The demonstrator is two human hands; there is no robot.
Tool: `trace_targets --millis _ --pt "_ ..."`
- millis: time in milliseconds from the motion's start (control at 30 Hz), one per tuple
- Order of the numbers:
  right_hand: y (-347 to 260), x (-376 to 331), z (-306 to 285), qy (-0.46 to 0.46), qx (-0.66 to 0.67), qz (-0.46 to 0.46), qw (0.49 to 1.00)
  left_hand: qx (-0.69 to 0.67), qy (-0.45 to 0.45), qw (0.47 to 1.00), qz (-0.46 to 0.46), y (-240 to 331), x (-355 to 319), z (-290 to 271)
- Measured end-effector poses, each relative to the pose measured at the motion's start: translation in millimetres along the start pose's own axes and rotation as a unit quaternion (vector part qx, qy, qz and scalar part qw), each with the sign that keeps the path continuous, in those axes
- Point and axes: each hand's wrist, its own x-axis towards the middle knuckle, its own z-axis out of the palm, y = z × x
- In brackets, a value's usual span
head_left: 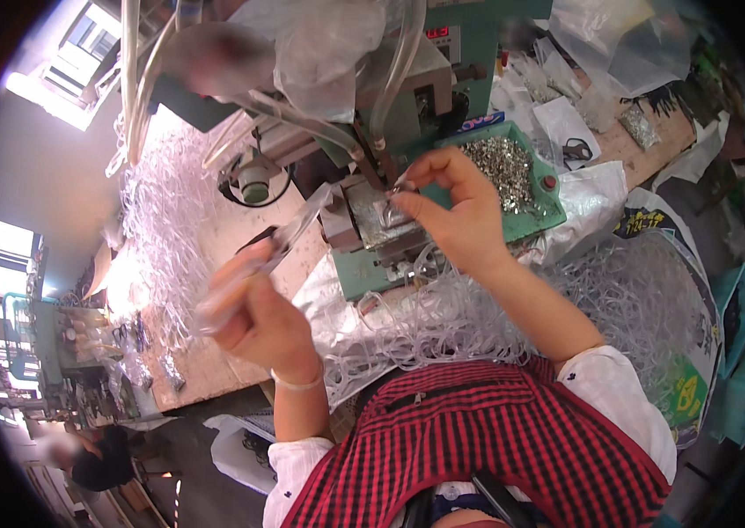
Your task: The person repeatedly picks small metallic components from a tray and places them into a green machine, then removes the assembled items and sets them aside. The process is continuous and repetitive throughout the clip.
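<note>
My left hand (258,317) is closed around clear plastic strips (306,220), which stretch up toward the machine and are partly smeared by motion. My right hand (465,211) pinches a small metal piece (403,187) between thumb and forefinger, right beside the machine's metal block (381,216). The exact shape of that piece is too small to make out. Just above the fingertips come down the narrow tips of the green bench machine (443,79), with clear hoses running to it. A green tray (557,207) heaped with small shiny metal parts (500,172) stands next to my right hand.
Tangled clear strips (170,220) hang over the table at left, and more (627,290) fill a sack at right. Black scissors (576,150) lie behind the tray. A round-ended fixture (255,185) stands left of the block. Another person (99,458) is far off at lower left.
</note>
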Motion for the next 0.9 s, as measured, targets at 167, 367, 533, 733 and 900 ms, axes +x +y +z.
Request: trace_targets --millis 167,367,533,733,900 --pt "4.3 -5.4 12.7 0.019 0.124 0.063 0.99 -0.056 -0.076 0.996 0.009 25.7 41.9 -0.6" --pt "-1.9 1.4 16.1 -0.021 0.17 0.079 0.982 -0.186 -0.039 0.981 -0.029 -21.2 48.3 10.8" --pt "-36.2 -7.0 11.0 0.033 0.06 0.056 0.996 -0.022 -0.113 0.991 0.062 5.7 44.7 0.4" --pt "-44.1 7.1 -21.6 -0.142 -0.426 0.008 0.894 0.019 -0.058 0.998 0.0 9.1 -17.3 -14.0" --pt "-38.8 24.9 -14.4 -0.17 -0.492 -0.089 0.849 0.012 -0.149 0.975 0.166 13.9 -14.8 3.7"
